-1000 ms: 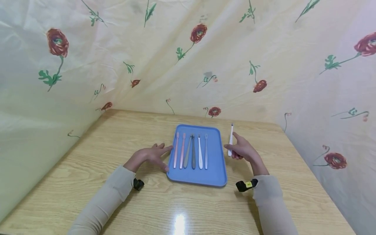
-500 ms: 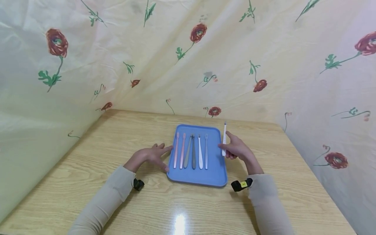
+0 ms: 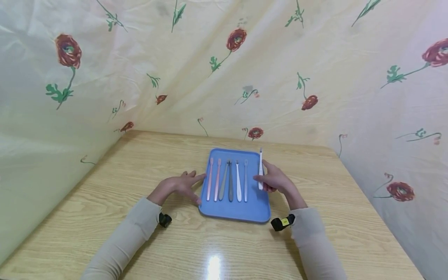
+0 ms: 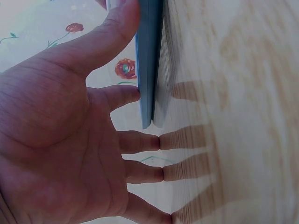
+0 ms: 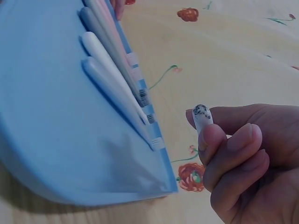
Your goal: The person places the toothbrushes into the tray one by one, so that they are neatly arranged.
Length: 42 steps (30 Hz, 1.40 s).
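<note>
A blue tray (image 3: 227, 212) lies on the wooden table with several toothbrushes in a row, heads toward the far side. Two pink toothbrushes (image 3: 209, 182) are on the left, then a grey toothbrush (image 3: 223, 188) and a dark toothbrush (image 3: 230, 186) whose heads meet. To their right lie a white toothbrush (image 3: 238, 188) and a pale, bluish toothbrush (image 3: 245, 184). My right hand (image 3: 276, 179) pinches another white toothbrush (image 3: 260, 167) above the tray's right side; its patterned handle end shows in the right wrist view. My left hand (image 3: 180, 186), fingers spread, touches the tray's left edge with thumb and index finger.
Flower-printed cloth (image 3: 196, 77) hangs behind the table (image 3: 157, 252) and along both sides. A black wrist strap (image 3: 164, 219) is on the left wrist, and another black strap (image 3: 280, 223) with a yellow label is on the right.
My right hand has moved left with the white toothbrush, from beside the tray to over its right side. The left hand and the tray have stayed in place.
</note>
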Tool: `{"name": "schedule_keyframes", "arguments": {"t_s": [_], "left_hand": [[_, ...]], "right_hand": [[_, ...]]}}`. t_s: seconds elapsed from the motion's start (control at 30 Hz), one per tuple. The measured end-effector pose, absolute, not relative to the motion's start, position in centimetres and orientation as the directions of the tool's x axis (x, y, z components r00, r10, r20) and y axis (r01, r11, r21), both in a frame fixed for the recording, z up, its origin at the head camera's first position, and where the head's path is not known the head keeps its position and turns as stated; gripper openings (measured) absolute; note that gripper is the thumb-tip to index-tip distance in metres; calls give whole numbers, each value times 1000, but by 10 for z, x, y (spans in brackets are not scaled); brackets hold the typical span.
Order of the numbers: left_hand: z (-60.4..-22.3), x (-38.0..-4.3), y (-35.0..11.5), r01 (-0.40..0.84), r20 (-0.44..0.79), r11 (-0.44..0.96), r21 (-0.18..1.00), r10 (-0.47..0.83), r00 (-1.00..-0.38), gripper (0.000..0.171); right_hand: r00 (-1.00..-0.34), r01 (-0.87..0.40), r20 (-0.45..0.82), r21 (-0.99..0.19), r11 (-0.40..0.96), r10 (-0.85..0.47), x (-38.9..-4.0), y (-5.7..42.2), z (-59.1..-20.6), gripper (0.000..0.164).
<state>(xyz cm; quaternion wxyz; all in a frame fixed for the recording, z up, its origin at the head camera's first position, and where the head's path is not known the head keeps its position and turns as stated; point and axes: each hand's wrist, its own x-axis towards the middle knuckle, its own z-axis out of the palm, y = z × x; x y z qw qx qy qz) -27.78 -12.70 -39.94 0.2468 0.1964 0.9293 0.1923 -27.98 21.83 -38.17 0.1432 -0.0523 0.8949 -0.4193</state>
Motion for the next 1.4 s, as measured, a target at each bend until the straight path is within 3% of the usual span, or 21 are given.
{"name": "schedule_keyframes", "arguments": {"t_s": [0.33,1.4], "left_hand": [[-399,-277,-127,271,-386,849,454,462,-799,105],[-399,-279,-127,258,-396,848,463,459,-795,106]], "right_hand": [[-926,22,-258,-765,643,-276,-282,215,-399,85],[-906,102,-362,-687,719,-218,-281,211,-402,92]]}}
